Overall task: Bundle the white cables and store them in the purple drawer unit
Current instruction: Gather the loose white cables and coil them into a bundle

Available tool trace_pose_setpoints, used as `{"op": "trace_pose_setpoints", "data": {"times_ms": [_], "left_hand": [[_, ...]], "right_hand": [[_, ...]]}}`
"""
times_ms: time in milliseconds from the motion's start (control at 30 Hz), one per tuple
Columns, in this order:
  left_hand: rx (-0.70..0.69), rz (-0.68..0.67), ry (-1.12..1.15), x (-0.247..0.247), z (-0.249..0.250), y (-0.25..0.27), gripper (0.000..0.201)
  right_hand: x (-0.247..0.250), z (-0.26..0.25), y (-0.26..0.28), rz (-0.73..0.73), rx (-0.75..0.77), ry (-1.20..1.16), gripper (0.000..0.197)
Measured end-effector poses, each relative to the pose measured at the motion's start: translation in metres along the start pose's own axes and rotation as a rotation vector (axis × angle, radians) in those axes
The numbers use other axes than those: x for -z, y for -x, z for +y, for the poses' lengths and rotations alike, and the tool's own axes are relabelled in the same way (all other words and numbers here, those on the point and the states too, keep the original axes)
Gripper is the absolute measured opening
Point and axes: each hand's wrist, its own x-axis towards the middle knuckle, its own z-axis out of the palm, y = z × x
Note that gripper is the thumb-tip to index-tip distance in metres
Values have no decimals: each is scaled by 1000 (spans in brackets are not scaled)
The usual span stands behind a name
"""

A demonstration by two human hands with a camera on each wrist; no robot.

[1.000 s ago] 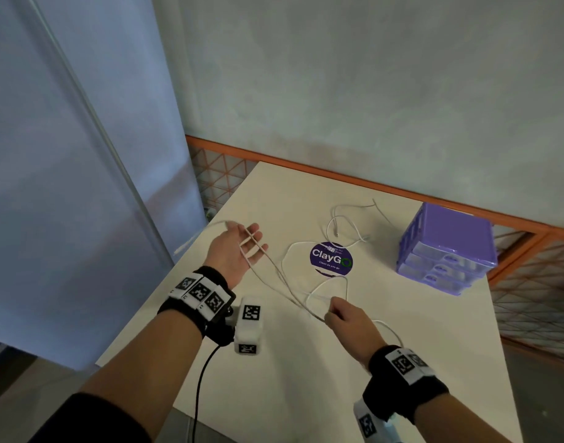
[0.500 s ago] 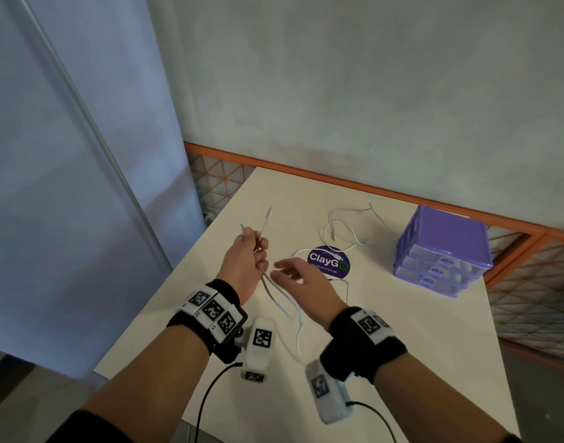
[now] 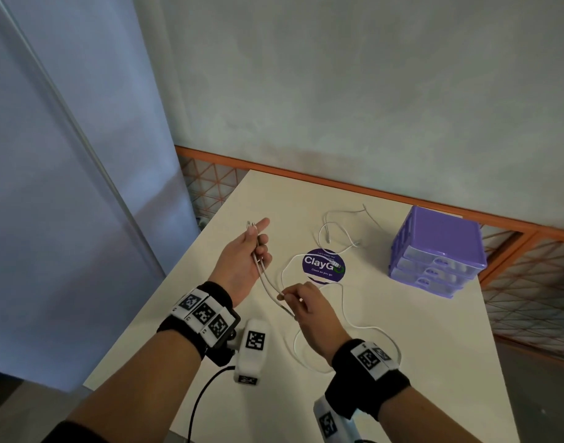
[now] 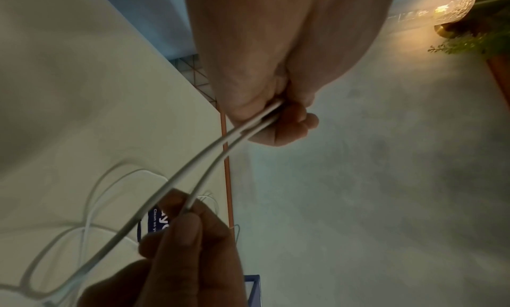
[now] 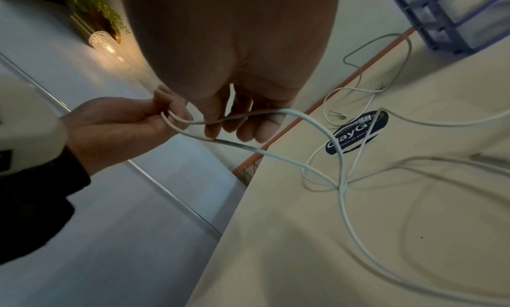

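My left hand (image 3: 248, 251) is raised over the table's left side and grips two strands of a white cable (image 3: 267, 282), its plug end sticking up past the fingers. The same hand (image 4: 276, 119) shows in the left wrist view with both strands (image 4: 209, 159) leaving the fist. My right hand (image 3: 301, 298) pinches those strands a little lower, and the slack loops over the table (image 3: 338, 318). A second thin white cable (image 3: 335, 228) lies loose at the back. The purple drawer unit (image 3: 434, 247) stands at the right, its drawers pushed in.
A round blue ClayGo sticker (image 3: 323, 265) sits mid-table under the cable. The white table (image 3: 418, 346) ends close on the left, with an orange mesh rail (image 3: 306, 171) along its back and right sides. A grey wall rises behind.
My right hand came up to the left hand, then drew back down along the cable. The left hand's fingers curled round the strands, and the slack now lies by my right wrist.
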Motion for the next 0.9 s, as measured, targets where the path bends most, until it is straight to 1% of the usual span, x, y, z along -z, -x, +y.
{"op": "trace_pose_setpoints", "data": {"times_ms": [100,167,200,267,300,367,433,533,600,666,766,833,900], "left_hand": [[15,-17,-53,-2,-4,-3,28],[10,-17,-123,-1,-6,-7,27],[6,-8,-165,0,-8,-11,29],[9,25,-251,3,-12,-22,37],[18,38,-282,5,-14,-28,40],[43,49,-296,8,-19,-39,40],[60,47,-283,10,-24,-50,36],[66,21,-317,11,-32,-67,30],[63,-8,-365,11,-37,-77,28],[56,-29,-419,13,-41,-83,28],[53,-1,-477,17,-47,-90,33],[50,43,-502,20,-49,-93,36],[45,84,-515,24,-51,-94,36]], "right_hand": [[5,2,-2,-45,-27,7,17],[15,2,-10,-57,-62,20,15],[23,4,-17,-25,-69,19,16],[42,13,-37,97,-89,47,17],[51,21,-50,155,-115,89,18],[69,41,-78,210,-184,182,20],[84,61,-107,198,-258,253,25],[101,81,-144,97,-316,474,33],[107,91,-165,54,-354,537,38],[110,102,-184,44,-388,546,49],[107,119,-205,9,-428,525,73],[106,128,-212,-15,-473,376,85],[103,138,-215,-21,-499,212,87]]}}
